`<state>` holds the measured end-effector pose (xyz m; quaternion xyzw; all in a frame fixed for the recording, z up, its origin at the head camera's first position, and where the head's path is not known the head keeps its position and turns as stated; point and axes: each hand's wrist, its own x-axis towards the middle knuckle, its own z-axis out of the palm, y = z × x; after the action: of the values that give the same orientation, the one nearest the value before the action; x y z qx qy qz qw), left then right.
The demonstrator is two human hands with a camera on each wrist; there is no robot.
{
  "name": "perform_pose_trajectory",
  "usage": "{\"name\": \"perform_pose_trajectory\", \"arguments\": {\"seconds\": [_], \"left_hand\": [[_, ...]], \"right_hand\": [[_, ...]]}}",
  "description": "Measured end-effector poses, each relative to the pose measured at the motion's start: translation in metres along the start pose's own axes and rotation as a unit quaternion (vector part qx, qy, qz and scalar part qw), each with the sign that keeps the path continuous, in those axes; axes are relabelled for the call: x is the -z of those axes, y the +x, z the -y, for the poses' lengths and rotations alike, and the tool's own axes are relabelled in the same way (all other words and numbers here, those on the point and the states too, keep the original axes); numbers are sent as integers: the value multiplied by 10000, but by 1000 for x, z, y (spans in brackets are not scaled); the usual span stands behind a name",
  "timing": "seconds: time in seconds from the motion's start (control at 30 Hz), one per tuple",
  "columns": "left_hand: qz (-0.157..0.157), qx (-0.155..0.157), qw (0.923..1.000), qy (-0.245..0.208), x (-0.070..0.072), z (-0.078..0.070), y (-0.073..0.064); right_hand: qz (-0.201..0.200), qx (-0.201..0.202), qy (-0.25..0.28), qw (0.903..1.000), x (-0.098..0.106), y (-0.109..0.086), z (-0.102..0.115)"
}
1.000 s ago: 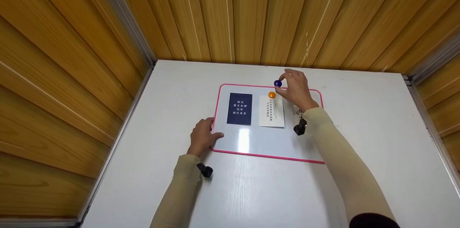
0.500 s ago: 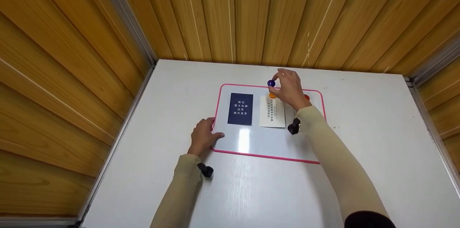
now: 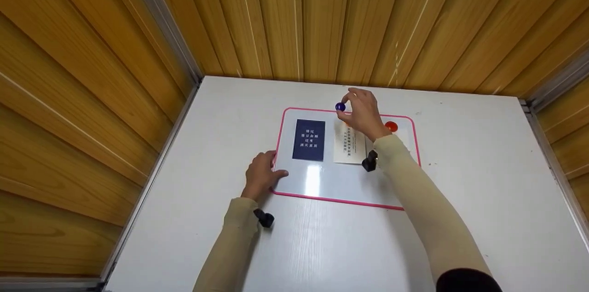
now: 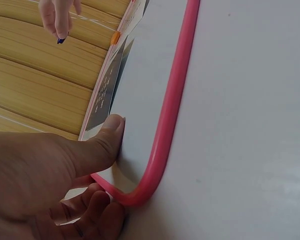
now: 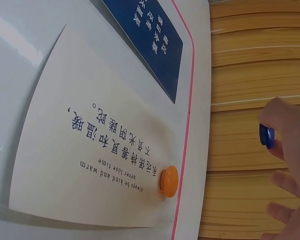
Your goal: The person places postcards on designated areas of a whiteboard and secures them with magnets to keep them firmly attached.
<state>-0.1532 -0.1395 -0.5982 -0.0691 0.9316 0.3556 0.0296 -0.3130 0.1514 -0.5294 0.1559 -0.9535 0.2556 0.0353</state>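
Note:
My left hand grips the left edge of a pink-framed whiteboard, thumb on its face and fingers curled under the rim in the left wrist view. Between the thumb and index finger of my right hand a dark blue round magnet is pinched, held above the board's far edge. A dark blue card with white writing lies on the left part of the board. To its right is a white card, with an orange magnet on its far end; my right hand mostly hides that magnet in the head view.
A red magnet sits on the board's right part, beside my right wrist. The right forearm covers the board's lower right corner. The white table ends at a wood-panelled wall.
My right hand has moved left with the blue magnet, toward the dark blue card. The red magnet has come into sight behind it. My left hand has stayed on the board's edge.

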Motion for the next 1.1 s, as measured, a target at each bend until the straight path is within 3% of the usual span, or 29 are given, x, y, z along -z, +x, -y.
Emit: {"name": "perform_pose_trajectory", "arguments": {"seconds": [0.43, 0.67, 1.1], "left_hand": [[-22, -4, 10000, -8, -2, 3, 2], [-3, -266, 9996, 32, 2, 2, 0], [36, -149, 9999, -23, 0, 1, 0]], "right_hand": [[92, 71, -77, 9999, -15, 5, 13], [112, 150, -155, 9997, -21, 9, 19], [326, 122, -52, 9994, -32, 13, 27]]}}
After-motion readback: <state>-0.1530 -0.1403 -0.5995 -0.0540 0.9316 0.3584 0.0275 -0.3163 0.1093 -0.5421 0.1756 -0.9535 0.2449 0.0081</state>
